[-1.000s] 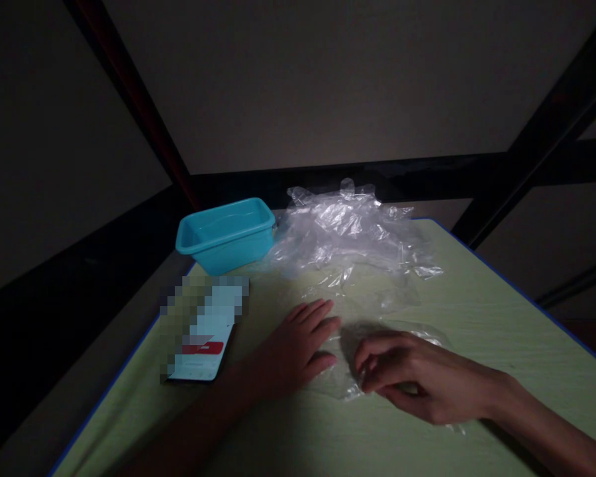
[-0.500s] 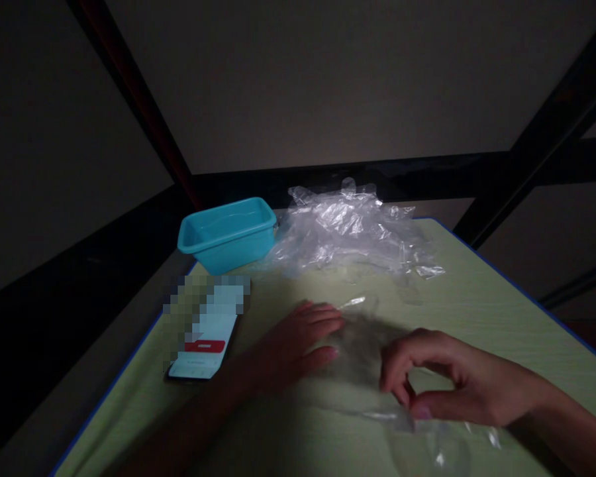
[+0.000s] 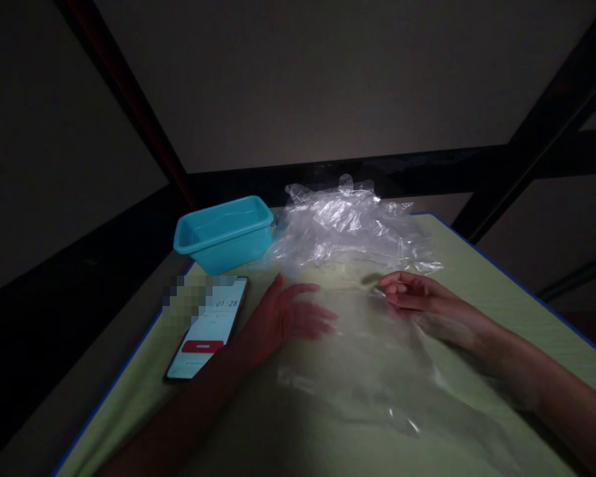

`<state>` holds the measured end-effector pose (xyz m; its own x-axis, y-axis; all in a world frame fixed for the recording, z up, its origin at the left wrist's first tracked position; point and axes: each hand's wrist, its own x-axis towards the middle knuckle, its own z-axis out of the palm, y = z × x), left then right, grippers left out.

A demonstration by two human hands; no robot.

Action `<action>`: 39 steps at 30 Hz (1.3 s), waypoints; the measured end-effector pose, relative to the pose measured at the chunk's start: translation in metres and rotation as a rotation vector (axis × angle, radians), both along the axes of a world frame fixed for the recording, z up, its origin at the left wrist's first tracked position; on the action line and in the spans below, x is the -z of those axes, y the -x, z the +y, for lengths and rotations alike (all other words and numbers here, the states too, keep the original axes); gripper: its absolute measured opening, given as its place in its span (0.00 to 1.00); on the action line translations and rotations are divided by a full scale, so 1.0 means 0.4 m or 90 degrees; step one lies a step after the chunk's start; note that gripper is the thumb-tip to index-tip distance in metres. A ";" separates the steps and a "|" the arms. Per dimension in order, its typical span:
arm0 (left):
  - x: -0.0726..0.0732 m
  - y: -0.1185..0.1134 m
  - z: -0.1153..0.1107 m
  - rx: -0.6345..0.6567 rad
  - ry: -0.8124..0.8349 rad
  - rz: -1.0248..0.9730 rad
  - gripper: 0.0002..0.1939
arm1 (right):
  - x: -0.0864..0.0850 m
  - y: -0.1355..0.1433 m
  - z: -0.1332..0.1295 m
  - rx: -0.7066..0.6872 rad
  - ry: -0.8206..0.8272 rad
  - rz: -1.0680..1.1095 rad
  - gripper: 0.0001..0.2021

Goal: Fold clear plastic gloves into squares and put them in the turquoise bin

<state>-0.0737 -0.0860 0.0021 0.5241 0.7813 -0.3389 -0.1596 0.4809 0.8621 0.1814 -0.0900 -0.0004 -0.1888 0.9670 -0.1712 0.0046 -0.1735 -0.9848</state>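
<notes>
A thin, see-through disposable plastic glove (image 3: 357, 371) is spread loosely over the near middle of the table, its outline blurred and hard to follow. My right hand (image 3: 417, 295) pinches an edge of it between thumb and fingers, and part of the film drapes over the wrist. On the left, my left hand (image 3: 298, 315) hovers over or rests on the film with fingers spread, slightly smeared by motion; whether it touches cannot be made out. Beyond both hands lies a crumpled heap of clear plastic gloves (image 3: 347, 222), with finger-shaped tips sticking out.
A turquoise plastic basket (image 3: 223, 235) stands at the back left, beside the heap. A phone (image 3: 211, 331) with a lit screen lies near the left edge, partly pixelated. The pale table (image 3: 469, 291) has a blue rim; a dark-trimmed wall (image 3: 347, 86) rises behind.
My right hand has moved away from me, drawing the plastic film up and out across the table. My left hand has shifted slightly left and its fingers have spread.
</notes>
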 end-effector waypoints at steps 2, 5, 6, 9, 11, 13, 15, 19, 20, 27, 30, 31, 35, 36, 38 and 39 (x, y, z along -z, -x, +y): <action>0.004 -0.005 0.000 -0.095 -0.065 0.103 0.24 | 0.012 -0.008 0.007 0.026 0.013 0.000 0.16; 0.009 -0.016 -0.008 -0.179 -0.176 0.283 0.25 | 0.011 -0.016 0.010 0.072 -0.017 -0.029 0.16; 0.010 -0.020 -0.012 -0.185 -0.199 0.324 0.26 | 0.007 -0.018 0.010 0.093 -0.053 -0.057 0.15; 0.011 -0.028 -0.020 -0.181 -0.215 0.363 0.27 | -0.007 -0.017 0.001 0.130 -0.217 -0.171 0.11; 0.010 -0.030 -0.021 -0.182 -0.194 0.348 0.27 | -0.016 -0.012 -0.010 0.086 -0.305 -0.244 0.09; 0.007 -0.028 -0.019 -0.194 -0.163 0.312 0.24 | -0.021 -0.005 -0.021 0.015 -0.351 -0.322 0.07; 0.004 -0.024 -0.015 -0.234 -0.117 0.266 0.21 | -0.020 0.000 -0.028 -0.047 -0.388 -0.410 0.06; 0.001 -0.015 -0.002 -0.317 0.005 0.177 0.17 | -0.003 -0.001 -0.028 -0.131 -0.444 -0.553 0.06; 0.002 -0.012 0.001 -0.313 0.021 0.155 0.16 | 0.002 -0.003 -0.026 -0.148 -0.449 -0.583 0.06; 0.005 0.019 0.000 0.024 0.033 -0.050 0.39 | 0.025 -0.027 -0.010 -0.177 -0.480 -0.674 0.07; -0.002 0.033 -0.008 0.143 0.031 -0.126 0.47 | 0.032 -0.034 -0.001 -0.146 -0.497 -0.689 0.09; -0.005 0.036 -0.011 0.152 0.023 -0.136 0.46 | 0.034 -0.036 0.002 -0.136 -0.500 -0.696 0.09; -0.013 0.026 -0.013 0.077 -0.040 0.002 0.44 | 0.039 -0.038 0.009 -0.103 -0.519 -0.733 0.10; -0.012 0.020 -0.012 0.039 -0.071 0.088 0.42 | 0.040 -0.038 0.010 -0.100 -0.524 -0.746 0.11; -0.005 0.008 -0.009 -0.030 -0.147 0.268 0.39 | 0.041 -0.038 0.012 -0.097 -0.532 -0.771 0.12; -0.001 0.003 -0.009 -0.052 -0.189 0.348 0.37 | 0.042 -0.038 0.012 -0.096 -0.534 -0.783 0.13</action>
<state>-0.0747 -0.0894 0.0025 0.2709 0.9134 -0.3037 0.3153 0.2139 0.9246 0.1965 -0.0852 -0.0171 -0.4475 0.8467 0.2879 0.8486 0.5037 -0.1621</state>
